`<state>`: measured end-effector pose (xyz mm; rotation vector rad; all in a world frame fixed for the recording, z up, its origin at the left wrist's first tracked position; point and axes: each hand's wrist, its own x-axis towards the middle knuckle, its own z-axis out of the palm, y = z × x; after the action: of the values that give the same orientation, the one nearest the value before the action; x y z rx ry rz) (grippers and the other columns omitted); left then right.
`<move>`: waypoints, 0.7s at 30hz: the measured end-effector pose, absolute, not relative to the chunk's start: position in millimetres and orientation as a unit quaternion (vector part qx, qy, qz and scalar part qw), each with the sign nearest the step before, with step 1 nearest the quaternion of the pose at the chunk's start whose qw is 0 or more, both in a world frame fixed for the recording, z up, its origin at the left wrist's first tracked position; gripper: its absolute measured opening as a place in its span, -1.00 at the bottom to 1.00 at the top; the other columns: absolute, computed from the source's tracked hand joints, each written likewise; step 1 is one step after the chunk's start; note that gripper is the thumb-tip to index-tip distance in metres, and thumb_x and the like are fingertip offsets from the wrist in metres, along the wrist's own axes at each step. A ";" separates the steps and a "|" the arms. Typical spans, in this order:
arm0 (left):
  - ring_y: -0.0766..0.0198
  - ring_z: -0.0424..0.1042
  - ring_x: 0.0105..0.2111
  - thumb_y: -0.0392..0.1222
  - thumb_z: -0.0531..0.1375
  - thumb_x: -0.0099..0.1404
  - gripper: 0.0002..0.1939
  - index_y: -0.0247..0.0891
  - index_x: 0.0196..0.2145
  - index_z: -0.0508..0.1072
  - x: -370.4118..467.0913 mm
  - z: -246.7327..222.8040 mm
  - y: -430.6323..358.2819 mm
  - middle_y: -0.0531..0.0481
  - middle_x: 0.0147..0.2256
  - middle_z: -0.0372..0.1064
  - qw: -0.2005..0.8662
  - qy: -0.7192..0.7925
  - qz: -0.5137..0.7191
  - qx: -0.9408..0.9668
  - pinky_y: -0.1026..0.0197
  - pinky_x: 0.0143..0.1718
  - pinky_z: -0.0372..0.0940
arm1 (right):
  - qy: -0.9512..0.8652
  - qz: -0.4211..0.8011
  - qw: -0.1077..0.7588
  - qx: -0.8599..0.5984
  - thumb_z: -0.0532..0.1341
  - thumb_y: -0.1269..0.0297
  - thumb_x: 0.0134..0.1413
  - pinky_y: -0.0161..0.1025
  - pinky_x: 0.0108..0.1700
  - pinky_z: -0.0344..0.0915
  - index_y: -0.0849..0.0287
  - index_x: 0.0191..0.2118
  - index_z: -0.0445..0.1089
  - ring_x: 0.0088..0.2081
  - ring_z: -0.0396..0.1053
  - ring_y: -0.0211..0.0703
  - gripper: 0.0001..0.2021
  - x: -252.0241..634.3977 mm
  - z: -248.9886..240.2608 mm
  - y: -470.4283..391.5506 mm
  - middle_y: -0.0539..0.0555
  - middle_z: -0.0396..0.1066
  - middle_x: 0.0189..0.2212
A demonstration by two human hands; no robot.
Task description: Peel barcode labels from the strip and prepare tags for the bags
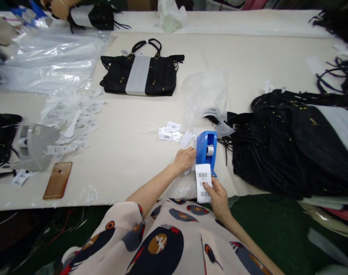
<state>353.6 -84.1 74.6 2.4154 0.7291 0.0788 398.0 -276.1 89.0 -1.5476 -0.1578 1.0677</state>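
Note:
My right hand [220, 196] grips a strip of white barcode labels [203, 183], thumb on its printed face. The strip overlaps the near end of a blue tape dispenser [202, 147], which carries a small white roll. My left hand [185, 159] is at the dispenser's left side, fingers curled together; whatever they hold is hidden, and a bit of white shows beneath them. Just beyond lie a white hang tag [186, 139] and a small group of barcoded tags [169, 131], some in clear plastic.
A black handbag [111, 76] with a pale band stands farther back. Black bags [265, 152] are heaped at right. Left are loose labels [73, 114], a grey dispenser [38, 147], a phone [57, 180] and clear plastic bags [56, 57]. Another person's hand [60, 8] touches a bag.

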 end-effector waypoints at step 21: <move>0.17 0.24 -0.18 -0.33 0.02 0.26 -0.85 -0.29 -0.32 0.38 300.3 18.8 -70.1 -0.12 -0.21 0.31 0.224 0.206 -0.073 0.950 0.13 -0.13 0.16 | 0.029 0.544 0.587 -0.599 0.29 0.23 -0.34 -0.26 -0.43 0.26 0.20 -0.13 0.26 -0.45 0.38 -0.09 -0.49 373.9 46.0 -236.6 0.00 0.44 -0.47</move>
<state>300.3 -70.1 18.8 2.6220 0.5673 -0.2020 373.9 -236.6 46.0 -1.3965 0.0677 1.2668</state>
